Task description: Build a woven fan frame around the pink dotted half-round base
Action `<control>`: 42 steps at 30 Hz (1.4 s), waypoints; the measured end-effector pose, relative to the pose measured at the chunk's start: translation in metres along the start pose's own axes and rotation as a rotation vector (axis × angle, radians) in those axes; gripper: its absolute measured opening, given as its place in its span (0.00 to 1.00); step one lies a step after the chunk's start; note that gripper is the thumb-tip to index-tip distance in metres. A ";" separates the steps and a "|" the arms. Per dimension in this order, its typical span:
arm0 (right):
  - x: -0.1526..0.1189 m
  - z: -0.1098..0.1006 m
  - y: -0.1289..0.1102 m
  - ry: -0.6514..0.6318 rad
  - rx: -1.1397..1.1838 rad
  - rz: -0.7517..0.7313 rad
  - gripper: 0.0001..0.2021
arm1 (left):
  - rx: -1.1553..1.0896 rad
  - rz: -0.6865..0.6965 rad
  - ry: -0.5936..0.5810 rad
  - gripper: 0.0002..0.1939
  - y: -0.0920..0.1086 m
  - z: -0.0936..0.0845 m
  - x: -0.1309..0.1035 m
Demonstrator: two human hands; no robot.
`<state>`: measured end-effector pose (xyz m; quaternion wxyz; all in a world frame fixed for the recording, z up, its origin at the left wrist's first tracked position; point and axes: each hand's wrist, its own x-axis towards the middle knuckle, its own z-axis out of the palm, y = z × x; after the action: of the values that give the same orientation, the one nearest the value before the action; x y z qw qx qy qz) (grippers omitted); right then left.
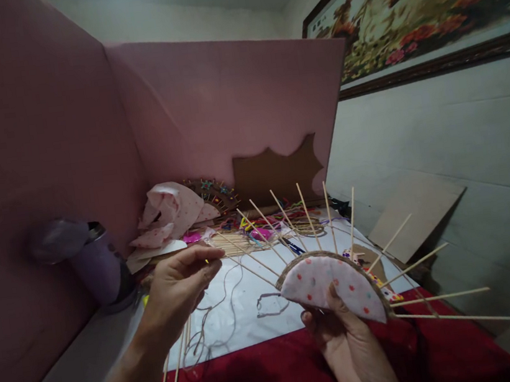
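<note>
My right hand (350,341) grips a half-round fan-shaped piece (328,281) from below, thumb across its front. White cloth with small red and blue prints covers the piece, and brown twine (313,255) borders its curved edge. Thin wooden sticks (305,215) spread outward from that edge like rays. To the left, my left hand (187,281) is closed in a pinch, its fingertips at the outer end of the lowest left stick (251,271). Whether twine is also between those fingers is hidden. Loose brown twine (203,335) lies in loops on the white sheet below.
A purple bottle (100,264) stands at the left. Crumpled printed cloth (170,211), a decorated half-ring (217,193), a cut brown board (276,175) and coloured bits lie at the back. Blue-handled scissors (293,247) rest behind the fan. Loose sticks (177,364) lie under my left forearm.
</note>
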<state>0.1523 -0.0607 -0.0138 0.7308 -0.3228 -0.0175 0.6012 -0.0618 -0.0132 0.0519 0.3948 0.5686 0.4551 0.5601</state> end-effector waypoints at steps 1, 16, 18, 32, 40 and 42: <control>0.000 0.000 0.000 0.003 0.003 -0.003 0.23 | 0.044 0.035 -0.001 0.11 0.001 0.000 0.000; -0.002 -0.002 -0.001 -0.009 0.021 0.017 0.24 | 0.451 0.376 -0.013 0.08 0.009 0.004 0.007; -0.003 -0.003 0.000 -0.006 0.023 0.018 0.25 | 0.474 0.392 -0.008 0.08 0.009 0.004 0.008; -0.006 -0.007 -0.002 -0.019 -0.062 0.005 0.23 | 0.347 0.407 -0.095 0.07 0.029 -0.004 0.021; -0.006 -0.008 -0.004 0.026 0.013 0.062 0.32 | -0.033 -0.137 -0.137 0.12 0.035 -0.016 0.029; -0.006 -0.009 -0.004 0.016 0.035 0.081 0.32 | -0.117 -0.180 -0.135 0.12 0.034 -0.018 0.029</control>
<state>0.1580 -0.0704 -0.0163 0.7116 -0.3152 0.0122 0.6278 -0.0780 0.0042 0.0939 0.5059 0.5378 0.4431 0.5084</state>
